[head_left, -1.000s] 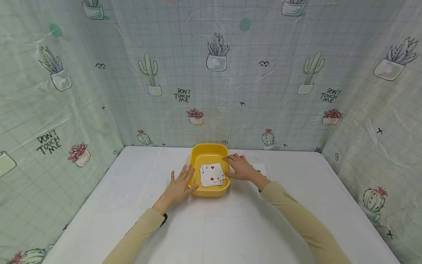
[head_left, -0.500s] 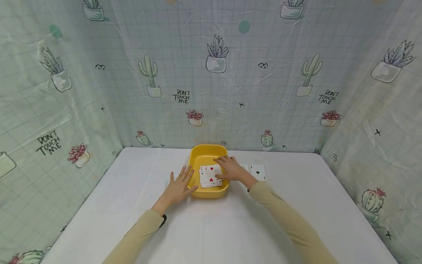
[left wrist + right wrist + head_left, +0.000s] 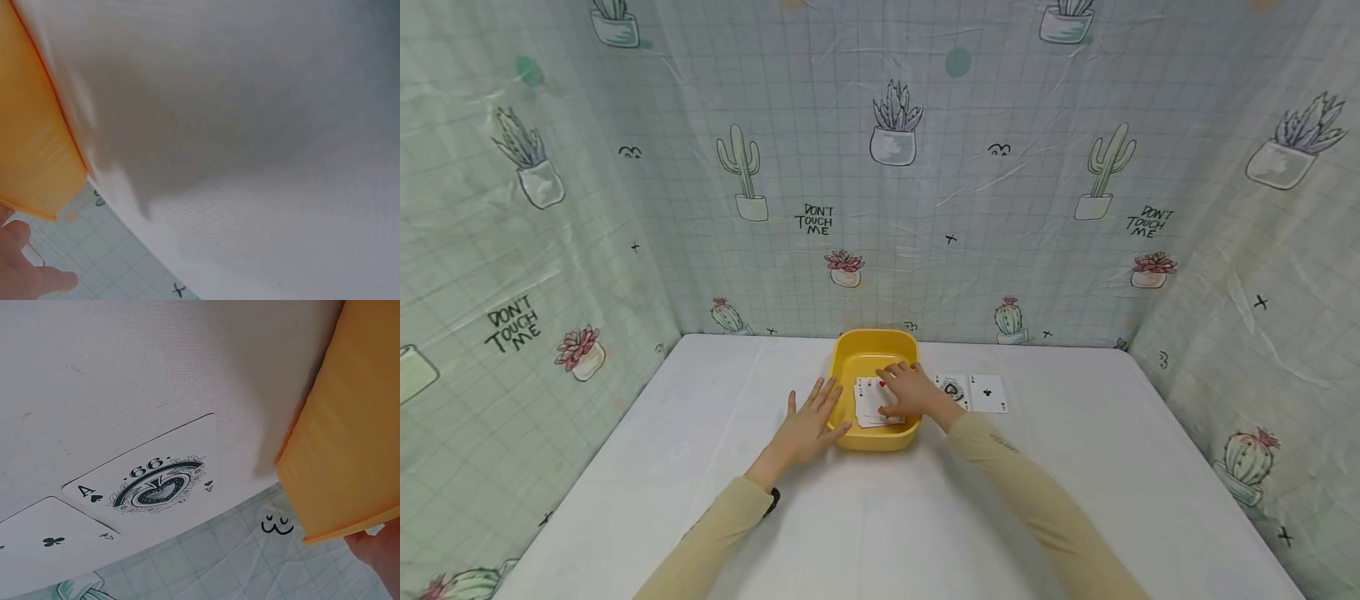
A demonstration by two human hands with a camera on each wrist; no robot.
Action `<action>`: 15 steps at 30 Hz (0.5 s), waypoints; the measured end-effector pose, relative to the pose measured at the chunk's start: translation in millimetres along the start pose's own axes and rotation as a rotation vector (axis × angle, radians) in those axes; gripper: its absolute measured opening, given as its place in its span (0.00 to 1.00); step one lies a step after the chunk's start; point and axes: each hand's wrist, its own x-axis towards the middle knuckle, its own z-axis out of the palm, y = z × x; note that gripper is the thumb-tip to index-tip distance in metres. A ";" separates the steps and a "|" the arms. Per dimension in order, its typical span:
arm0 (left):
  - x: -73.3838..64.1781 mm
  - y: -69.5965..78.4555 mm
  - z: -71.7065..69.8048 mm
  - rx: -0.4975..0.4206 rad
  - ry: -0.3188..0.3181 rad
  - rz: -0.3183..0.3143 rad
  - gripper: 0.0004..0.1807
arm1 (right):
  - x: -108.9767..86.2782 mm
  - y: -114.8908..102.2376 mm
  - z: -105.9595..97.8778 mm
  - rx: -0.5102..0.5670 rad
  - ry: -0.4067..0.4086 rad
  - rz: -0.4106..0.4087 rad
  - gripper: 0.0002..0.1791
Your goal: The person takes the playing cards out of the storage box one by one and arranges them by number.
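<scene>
A yellow tray (image 3: 859, 362) stands in the middle of the table, with a small loose stack of playing cards (image 3: 868, 403) lying face up in it. Hearts show on the top card. My left hand (image 3: 805, 425) rests at the tray's left rim, fingers spread. Over the right part of the stack is my right hand (image 3: 912, 392), its thumb and fingertips apart above the cards. It hides part of them. In the right wrist view, the ace of spades (image 3: 159, 481) and ace of clubs (image 3: 53, 531) lie on the table beside the tray.
The table is covered in white cloth (image 3: 865, 517). Behind it and at both sides hangs a sheet (image 3: 955, 167) printed with cacti and succulents. The table's far edge runs just behind the tray.
My right hand has moved left from the tray's right rim to over the card stack, uncovering the two aces on the table. My left hand stays in place.
</scene>
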 end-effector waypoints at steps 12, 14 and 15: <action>-1.3 2.0 -2.7 -0.012 -0.015 0.004 0.40 | 9.6 -8.3 6.5 -0.084 -0.060 0.040 0.44; -1.3 2.2 -3.0 -0.014 -0.019 0.003 0.40 | 11.4 -10.2 7.3 -0.097 -0.078 0.048 0.45; -1.2 2.2 -2.9 -0.014 -0.022 0.002 0.40 | 12.2 -11.0 7.5 -0.099 -0.086 0.053 0.45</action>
